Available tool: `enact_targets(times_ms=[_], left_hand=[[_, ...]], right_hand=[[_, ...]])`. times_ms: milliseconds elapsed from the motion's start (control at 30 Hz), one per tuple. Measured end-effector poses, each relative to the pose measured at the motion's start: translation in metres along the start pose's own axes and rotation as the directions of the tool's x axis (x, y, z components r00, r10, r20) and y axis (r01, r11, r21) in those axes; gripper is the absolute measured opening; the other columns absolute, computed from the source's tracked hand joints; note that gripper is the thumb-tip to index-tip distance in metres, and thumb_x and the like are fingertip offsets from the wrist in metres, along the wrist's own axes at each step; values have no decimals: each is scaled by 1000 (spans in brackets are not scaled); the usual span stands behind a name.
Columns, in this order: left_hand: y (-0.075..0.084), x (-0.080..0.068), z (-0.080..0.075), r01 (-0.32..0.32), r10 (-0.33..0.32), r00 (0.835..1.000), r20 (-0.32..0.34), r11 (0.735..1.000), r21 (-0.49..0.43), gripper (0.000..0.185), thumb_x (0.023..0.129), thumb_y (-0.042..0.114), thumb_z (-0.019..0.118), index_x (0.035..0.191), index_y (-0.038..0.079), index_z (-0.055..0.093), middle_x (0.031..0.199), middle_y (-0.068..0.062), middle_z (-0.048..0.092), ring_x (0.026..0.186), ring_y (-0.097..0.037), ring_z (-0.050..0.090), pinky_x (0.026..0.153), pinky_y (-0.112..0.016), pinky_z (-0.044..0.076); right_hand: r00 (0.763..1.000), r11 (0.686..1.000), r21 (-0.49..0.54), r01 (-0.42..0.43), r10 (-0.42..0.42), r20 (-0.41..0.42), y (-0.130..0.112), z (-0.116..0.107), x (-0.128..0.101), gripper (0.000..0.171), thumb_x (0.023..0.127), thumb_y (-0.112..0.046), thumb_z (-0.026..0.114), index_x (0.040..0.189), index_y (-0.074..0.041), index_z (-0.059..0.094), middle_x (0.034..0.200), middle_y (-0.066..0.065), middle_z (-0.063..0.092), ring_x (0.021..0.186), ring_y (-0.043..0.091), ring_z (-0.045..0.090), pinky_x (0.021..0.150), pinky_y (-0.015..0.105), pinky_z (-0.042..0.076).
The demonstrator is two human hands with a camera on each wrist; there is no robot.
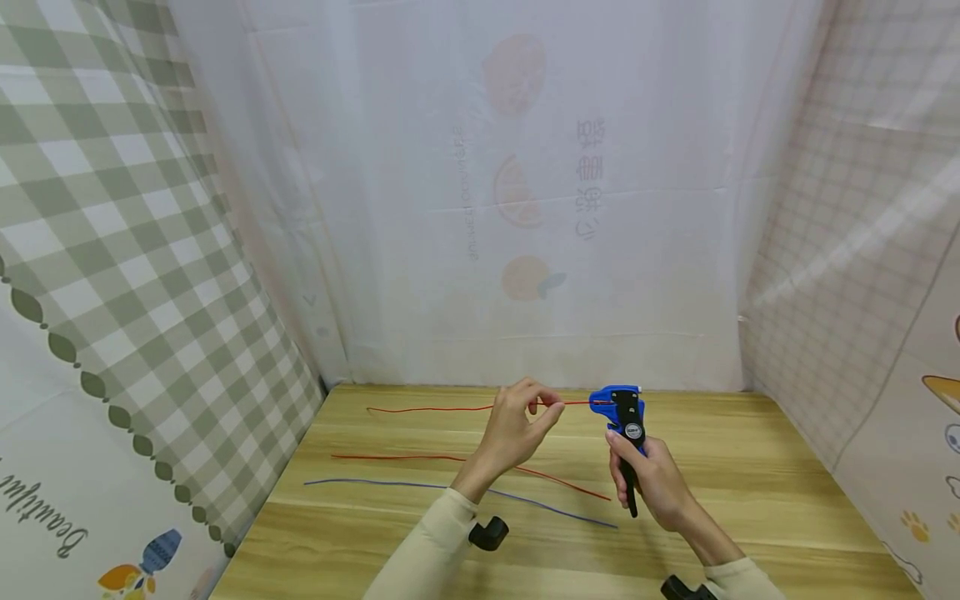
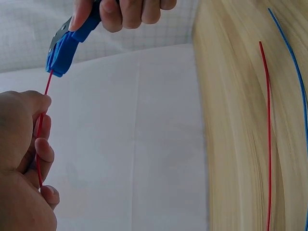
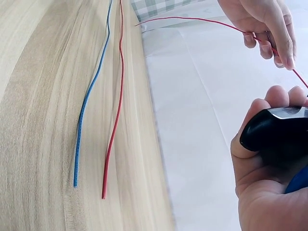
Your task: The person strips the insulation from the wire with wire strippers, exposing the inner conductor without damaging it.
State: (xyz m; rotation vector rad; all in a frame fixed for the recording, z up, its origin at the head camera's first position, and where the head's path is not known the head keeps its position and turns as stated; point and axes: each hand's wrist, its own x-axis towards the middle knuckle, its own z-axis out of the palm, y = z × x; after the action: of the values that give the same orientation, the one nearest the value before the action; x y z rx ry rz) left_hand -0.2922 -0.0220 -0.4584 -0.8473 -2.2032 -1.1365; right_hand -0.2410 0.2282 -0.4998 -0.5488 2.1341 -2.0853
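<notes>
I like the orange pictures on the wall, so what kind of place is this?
Probably a small home-made work booth, not a real workshop: a wooden table walled in with hung cloths, one green-checked. On the table lie spare wires, and the hands work a blue wire stripper on a red wire.

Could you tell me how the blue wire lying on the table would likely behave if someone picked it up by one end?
The blue wire is thin and long and lies in gentle curves on the table, so it would probably droop and sway. It looks light. The red wire pinched in the left hand sags only slightly, hinting at some springiness.
</notes>
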Motion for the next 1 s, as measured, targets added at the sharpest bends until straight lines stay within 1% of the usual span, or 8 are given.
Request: enact_targets(times_ms=[267, 500, 700, 733, 800, 867, 933, 1000], left_hand=[[1, 0, -1, 7, -7, 1000, 0, 1000, -7, 9, 106, 18, 80, 103, 10, 84, 98, -4, 80, 80, -24, 62, 85, -29, 33], [2, 1, -1, 26, -26, 999, 21, 1000, -9, 8, 106, 17, 80, 103, 10, 84, 100, -6, 80, 80, -24, 62, 85, -28, 31], [2, 0, 0, 21, -21, 1000, 9, 1000, -8, 8, 106, 16, 80, 103, 10, 84, 99, -5, 80, 80, -25, 62, 84, -26, 31], [2, 0, 0, 20, -20, 1000, 6, 1000, -7, 8, 106, 16, 81, 102, 10, 84, 98, -5, 80, 80, -25, 62, 85, -28, 32], [2, 0, 1, 27, -27, 1000, 9, 1000, -8, 7, 106, 16, 80, 102, 10, 84, 98, -5, 80, 80, -26, 62, 92, -35, 37], [2, 0, 1, 40, -40, 999, 19, 999, -13, 8, 106, 16, 80, 103, 10, 84, 99, -5, 80, 81, -26, 62, 99, -48, 42], [3, 0, 1, 48, -48, 998, 29, 999, -22, 9, 107, 17, 79, 104, 10, 84, 100, -6, 79, 82, -28, 62, 101, -58, 41], [3, 0, 1, 54, -52, 998, 37, 998, -28, 9, 108, 17, 78, 105, 10, 84, 101, -6, 79, 83, -29, 63, 102, -56, 40]], right_hand=[[999, 1000, 4, -8, 8, -32, -3, 3, -1, 54, 124, -24, 42, 89, 16, 47, 62, -4, 57, 49, 11, 57, 45, 40, 55], [999, 1000, 9, 24, -24, -22, -3, 4, -2, 55, 124, -23, 42, 88, 19, 46, 63, -4, 56, 48, 14, 55, 43, 41, 54], [999, 1000, 12, 21, -21, -32, -3, 4, -2, 55, 124, -23, 42, 88, 19, 46, 62, -4, 56, 47, 14, 55, 42, 41, 54], [999, 1000, 13, 19, -18, -37, -3, 5, -2, 55, 124, -23, 42, 88, 19, 46, 62, -4, 56, 47, 14, 55, 42, 41, 53], [999, 1000, 15, 18, -17, -50, -2, 5, -2, 56, 124, -24, 43, 87, 18, 45, 60, -2, 54, 46, 13, 54, 41, 39, 52], [998, 1000, 16, 23, -22, -58, -2, 6, -2, 56, 124, -24, 42, 87, 17, 43, 59, -1, 52, 45, 12, 53, 39, 38, 50], [997, 1000, 21, 20, -18, -70, -2, 6, -2, 56, 124, -25, 43, 86, 16, 41, 58, -1, 51, 44, 10, 52, 38, 38, 48], [997, 1000, 25, 14, -12, -80, -3, 6, -3, 57, 124, -25, 43, 85, 16, 40, 57, -3, 51, 43, 9, 52, 37, 37, 47]])
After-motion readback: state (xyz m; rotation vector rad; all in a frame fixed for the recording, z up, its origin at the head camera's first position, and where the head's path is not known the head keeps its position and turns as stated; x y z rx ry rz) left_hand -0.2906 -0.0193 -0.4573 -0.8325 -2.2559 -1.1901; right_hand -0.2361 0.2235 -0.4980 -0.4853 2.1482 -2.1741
